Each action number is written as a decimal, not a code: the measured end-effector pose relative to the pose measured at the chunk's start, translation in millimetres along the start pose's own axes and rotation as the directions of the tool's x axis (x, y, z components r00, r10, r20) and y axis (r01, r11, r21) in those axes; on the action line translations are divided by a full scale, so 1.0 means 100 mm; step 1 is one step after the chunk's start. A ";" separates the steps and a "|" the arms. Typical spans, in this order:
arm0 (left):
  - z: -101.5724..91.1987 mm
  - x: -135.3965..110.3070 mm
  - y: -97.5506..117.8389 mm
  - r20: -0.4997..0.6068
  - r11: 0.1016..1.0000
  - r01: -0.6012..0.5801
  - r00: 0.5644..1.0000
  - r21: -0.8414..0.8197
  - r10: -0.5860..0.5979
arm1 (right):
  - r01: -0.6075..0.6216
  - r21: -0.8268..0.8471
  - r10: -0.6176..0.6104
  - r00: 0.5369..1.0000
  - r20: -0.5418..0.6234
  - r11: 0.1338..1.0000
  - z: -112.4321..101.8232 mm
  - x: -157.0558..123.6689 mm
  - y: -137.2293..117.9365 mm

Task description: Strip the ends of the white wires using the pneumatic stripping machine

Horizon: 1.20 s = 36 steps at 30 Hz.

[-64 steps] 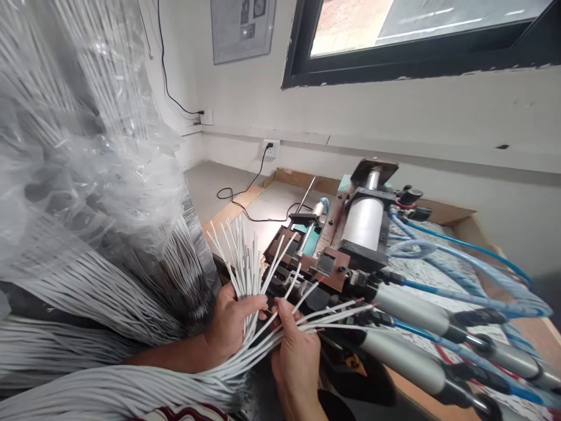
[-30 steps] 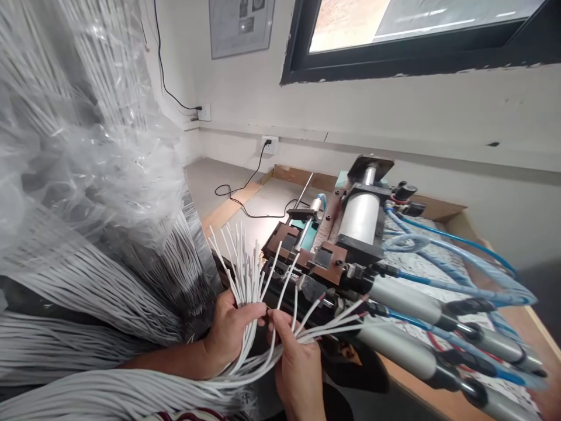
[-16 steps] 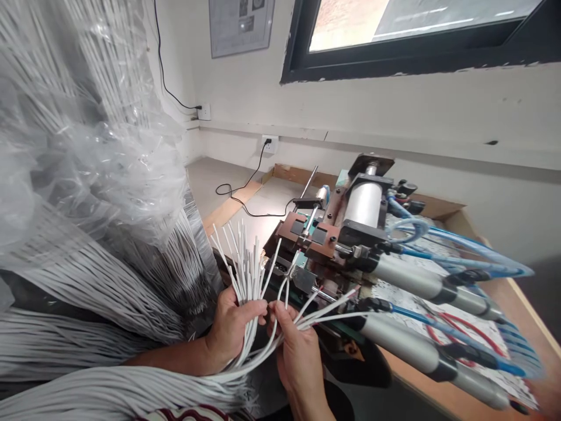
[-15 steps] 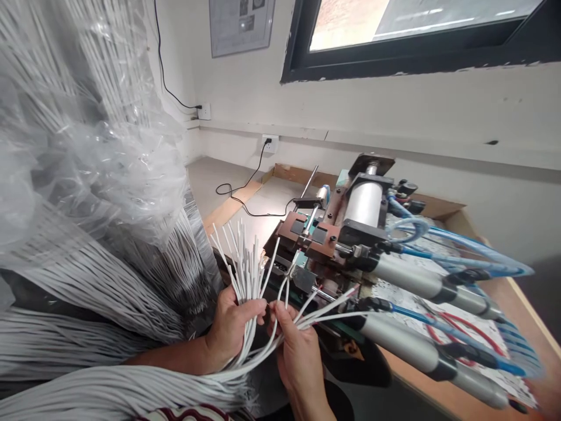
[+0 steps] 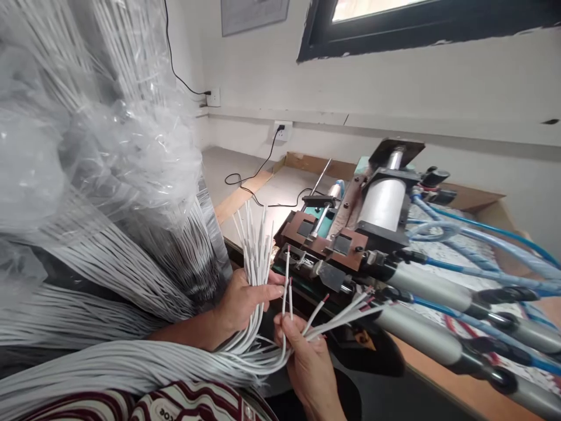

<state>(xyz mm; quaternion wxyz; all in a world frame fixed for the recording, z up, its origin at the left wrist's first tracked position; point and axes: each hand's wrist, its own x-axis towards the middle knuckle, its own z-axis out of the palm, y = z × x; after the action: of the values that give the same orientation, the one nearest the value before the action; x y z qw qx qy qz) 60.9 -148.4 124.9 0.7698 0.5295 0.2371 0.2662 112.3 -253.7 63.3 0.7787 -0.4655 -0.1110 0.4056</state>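
Note:
My left hand (image 5: 248, 298) is wrapped round a thick bunch of white cables (image 5: 258, 251), their ends standing upright above the fist. To its right, my right hand (image 5: 307, 351) pinches several white cables (image 5: 342, 318) that fan out to the right. Reddish inner wires show at some of these ends. Two of the right hand's cables point upward, with tips just in front of the machine's jaws. The machine (image 5: 322, 237) has brown plates, a metal rod and silver cylinders, and stands just beyond both hands. The cables trail back across my lap to the left.
Large bundles of grey-white cable (image 5: 118, 263), partly wrapped in clear plastic (image 5: 144, 158), fill the left side. Blue air hoses (image 5: 473, 269) run from the machine's right. A black power cord (image 5: 245, 190) lies on the table behind, plugged into a wall socket (image 5: 283, 131).
The right hand's two upright cables have come away from the machine's jaws and now show reddish tips. My left hand still grips its bunch. The view has shifted a little.

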 end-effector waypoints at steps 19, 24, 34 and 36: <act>0.01 0.01 0.04 -0.096 0.975 -0.180 0.977 0.128 0.193 | 0.154 -0.480 -0.192 0.981 -0.031 0.863 -0.21 -0.01 -0.06; 0.01 0.06 0.11 -0.161 0.972 -0.209 0.961 0.103 0.224 | 0.128 -0.258 -0.180 0.965 -0.191 0.958 -0.15 0.10 0.02; 0.05 0.22 0.29 -0.227 0.974 -0.212 0.947 0.082 0.226 | 0.170 0.276 -0.099 0.962 -0.253 0.946 0.25 0.37 -0.31; 0.06 0.24 0.31 -0.217 0.975 -0.206 0.951 0.083 0.219 | 0.149 0.305 -0.075 0.968 -0.241 0.941 0.24 0.42 -0.31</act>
<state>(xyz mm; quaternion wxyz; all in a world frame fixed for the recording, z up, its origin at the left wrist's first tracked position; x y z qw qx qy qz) 77.6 -127.9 154.3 0.6888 0.5410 0.2721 0.3985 142.3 -214.8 92.9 0.8735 -0.3686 0.0194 0.3175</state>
